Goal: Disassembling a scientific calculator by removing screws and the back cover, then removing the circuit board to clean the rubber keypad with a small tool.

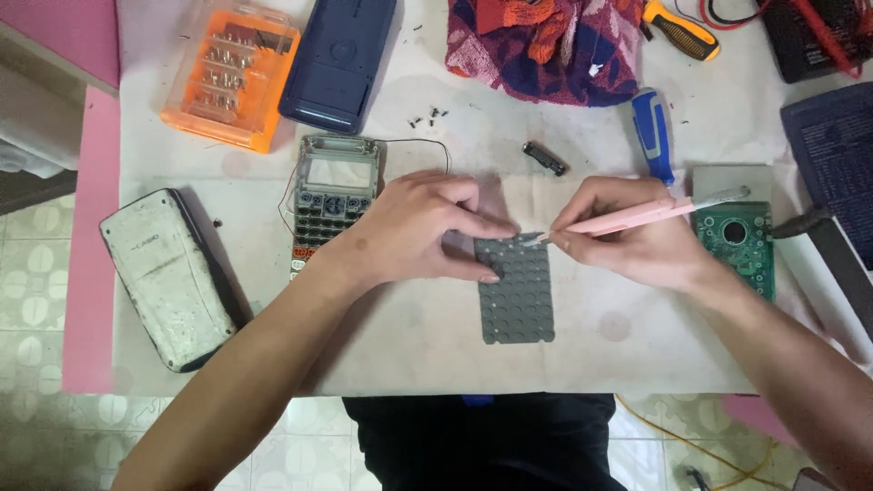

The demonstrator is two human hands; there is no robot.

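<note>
A grey rubber keypad mat point(518, 300) with rows of round bumps lies flat on the white table. My left hand point(414, 227) presses on the mat's upper left corner with its fingertips. My right hand point(627, 238) grips a pink pen-shaped tool point(637, 216), and the tool's tip touches the top edge of the mat. Left of my left hand lies the calculator front shell point(332, 195) with its key frame, a thin wire running from it. A green circuit board point(741, 241) sits just right of my right hand.
An orange screwdriver-bit case point(227, 77) and a dark blue calculator back cover point(338, 62) lie at the far left. A worn white calculator cover point(168, 277) sits near the left edge. A patterned cloth point(546, 50), blue-handled screwdriver point(653, 135), small dark part point(545, 157) and loose screws point(427, 116) lie behind.
</note>
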